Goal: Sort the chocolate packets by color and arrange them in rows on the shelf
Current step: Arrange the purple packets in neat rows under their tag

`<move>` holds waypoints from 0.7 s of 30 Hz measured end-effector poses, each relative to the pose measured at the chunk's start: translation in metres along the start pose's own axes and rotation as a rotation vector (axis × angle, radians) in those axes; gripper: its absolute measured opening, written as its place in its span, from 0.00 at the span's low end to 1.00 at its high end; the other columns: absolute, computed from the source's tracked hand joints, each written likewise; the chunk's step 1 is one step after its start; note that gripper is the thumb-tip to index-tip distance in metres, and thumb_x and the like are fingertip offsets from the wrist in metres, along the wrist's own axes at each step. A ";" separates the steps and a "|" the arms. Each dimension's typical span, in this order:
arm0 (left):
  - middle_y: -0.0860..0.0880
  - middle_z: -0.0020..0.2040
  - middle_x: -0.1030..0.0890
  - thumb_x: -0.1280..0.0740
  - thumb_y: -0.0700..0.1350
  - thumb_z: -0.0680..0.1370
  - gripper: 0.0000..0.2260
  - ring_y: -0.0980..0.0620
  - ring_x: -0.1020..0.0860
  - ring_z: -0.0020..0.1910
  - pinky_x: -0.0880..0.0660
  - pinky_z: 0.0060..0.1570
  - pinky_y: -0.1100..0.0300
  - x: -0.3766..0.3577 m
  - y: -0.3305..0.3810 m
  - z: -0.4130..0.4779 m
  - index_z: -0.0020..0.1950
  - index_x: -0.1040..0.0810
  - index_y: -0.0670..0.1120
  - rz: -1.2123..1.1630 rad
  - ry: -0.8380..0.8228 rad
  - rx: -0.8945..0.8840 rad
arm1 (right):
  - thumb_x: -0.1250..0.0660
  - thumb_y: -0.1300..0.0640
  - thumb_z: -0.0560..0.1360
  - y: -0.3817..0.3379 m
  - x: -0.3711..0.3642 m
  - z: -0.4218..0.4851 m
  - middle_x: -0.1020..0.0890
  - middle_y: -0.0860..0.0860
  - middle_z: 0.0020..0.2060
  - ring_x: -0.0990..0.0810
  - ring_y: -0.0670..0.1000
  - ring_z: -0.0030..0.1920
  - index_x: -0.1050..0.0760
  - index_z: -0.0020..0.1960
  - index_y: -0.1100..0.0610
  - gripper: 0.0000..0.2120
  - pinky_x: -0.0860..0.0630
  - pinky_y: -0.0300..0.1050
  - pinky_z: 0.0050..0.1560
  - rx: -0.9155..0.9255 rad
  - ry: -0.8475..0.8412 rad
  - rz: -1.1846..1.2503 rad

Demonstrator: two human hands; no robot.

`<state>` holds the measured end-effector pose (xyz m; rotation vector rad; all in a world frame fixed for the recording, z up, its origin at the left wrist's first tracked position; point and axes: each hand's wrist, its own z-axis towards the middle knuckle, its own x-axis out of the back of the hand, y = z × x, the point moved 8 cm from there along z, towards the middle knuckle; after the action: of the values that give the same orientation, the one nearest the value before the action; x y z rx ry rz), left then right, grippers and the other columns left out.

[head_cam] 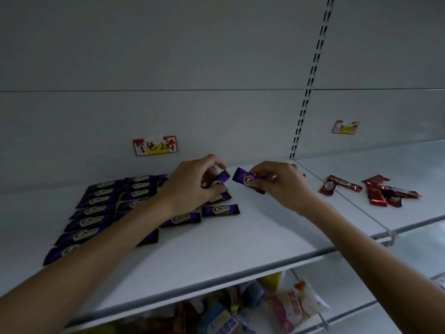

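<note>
My left hand (192,182) pinches a purple packet (219,179) and my right hand (284,185) pinches a second purple packet (244,178), both above the shelf (240,239) near its back edge, just right of the purple rows (101,208).

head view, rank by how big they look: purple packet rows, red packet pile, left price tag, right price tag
1. purple packet rows
2. red packet pile
3. left price tag
4. right price tag, looks smaller but sits farther off; true sizes may match
</note>
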<state>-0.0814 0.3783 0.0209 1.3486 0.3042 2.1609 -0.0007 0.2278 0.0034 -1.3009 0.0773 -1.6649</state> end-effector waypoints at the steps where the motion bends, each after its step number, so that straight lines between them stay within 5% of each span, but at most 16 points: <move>1: 0.65 0.40 0.25 0.28 0.46 0.71 0.10 0.69 0.25 0.41 0.33 0.40 0.75 0.007 0.000 -0.005 0.48 0.25 0.56 -0.037 0.031 0.016 | 0.29 0.58 0.71 -0.008 -0.003 -0.002 0.19 0.45 0.38 0.21 0.46 0.40 0.21 0.48 0.50 0.07 0.26 0.31 0.43 0.000 -0.024 0.076; 4: 0.63 0.34 0.21 0.28 0.48 0.71 0.04 0.66 0.24 0.37 0.33 0.38 0.76 0.028 -0.002 -0.022 0.40 0.21 0.57 -0.149 0.110 0.082 | 0.29 0.58 0.71 -0.035 -0.013 -0.009 0.18 0.43 0.40 0.19 0.44 0.43 0.24 0.46 0.44 0.10 0.23 0.39 0.48 0.072 -0.093 0.145; 7: 0.53 0.33 0.21 0.29 0.48 0.72 0.04 0.62 0.26 0.31 0.33 0.34 0.73 0.043 -0.007 -0.041 0.38 0.21 0.50 -0.229 0.176 0.146 | 0.32 0.60 0.73 -0.056 -0.021 -0.017 0.18 0.41 0.41 0.20 0.40 0.43 0.24 0.44 0.43 0.11 0.25 0.36 0.47 0.146 -0.150 0.150; 14: 0.61 0.43 0.21 0.29 0.44 0.72 0.07 0.61 0.21 0.43 0.23 0.43 0.65 0.045 -0.015 -0.088 0.46 0.24 0.54 -0.195 0.200 0.195 | 0.34 0.61 0.74 -0.072 -0.045 -0.046 0.18 0.41 0.42 0.22 0.39 0.44 0.24 0.44 0.42 0.12 0.27 0.31 0.42 0.196 -0.305 0.039; 17: 0.59 0.41 0.21 0.30 0.46 0.72 0.01 0.63 0.24 0.45 0.30 0.45 0.74 0.037 -0.010 -0.101 0.42 0.20 0.49 -0.087 0.167 0.125 | 0.35 0.59 0.74 -0.069 -0.058 -0.056 0.18 0.42 0.43 0.23 0.41 0.43 0.21 0.46 0.46 0.09 0.27 0.34 0.43 0.218 -0.363 -0.111; 21: 0.61 0.42 0.24 0.32 0.52 0.73 0.08 0.62 0.25 0.46 0.33 0.44 0.74 0.032 -0.015 -0.113 0.45 0.19 0.49 0.034 0.118 0.077 | 0.31 0.52 0.72 -0.072 -0.058 -0.060 0.20 0.43 0.46 0.25 0.40 0.47 0.20 0.47 0.49 0.05 0.30 0.33 0.47 0.270 -0.322 -0.150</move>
<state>-0.1865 0.4207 -0.0149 1.2781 0.4174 2.2831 -0.0967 0.2771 -0.0218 -1.3723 -0.4323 -1.5059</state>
